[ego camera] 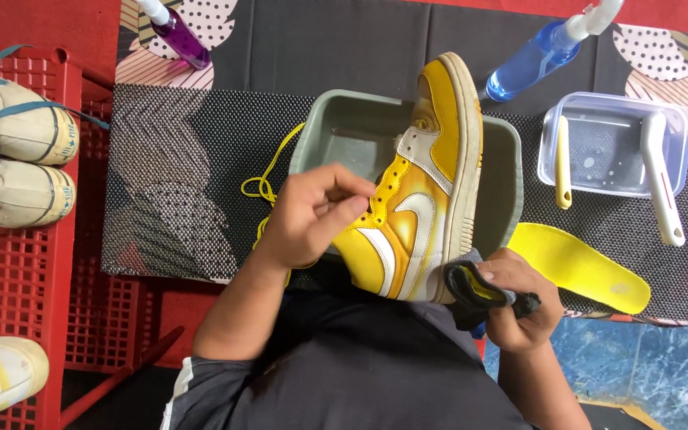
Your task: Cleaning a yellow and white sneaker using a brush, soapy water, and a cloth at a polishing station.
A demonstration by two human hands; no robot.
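head view looks straight down on a black dotted mat (177, 159) spread over a patterned cloth, with a red crate (17, 318) at the left carrying worn white shoes (9, 159). on the mat sits a grey basin (344, 131), and over it a yellow-and-white sneaker (416, 199) is held on its side, sole to the right, its long axis running from the toe up at the far side to the heel down near the person's lap. the left hand (308, 215) is at the sneaker's open lace side, fingers (352, 191) pinched at the eyelets; the sneaker lies just to the right of them, touching. the right hand (519, 306) is at the heel end of the sole, fingers clenched around a dark cloth (475, 291) that touches the sole edge. both hands are equally close to the sneaker. a yellow lace (268, 179) trails left of the basin. right of it lie a yellow insole (583, 267), a clear tub (611, 143) with two brushes (662, 179), a blue spray bottle (535, 56) and, far left, a purple one (177, 36).
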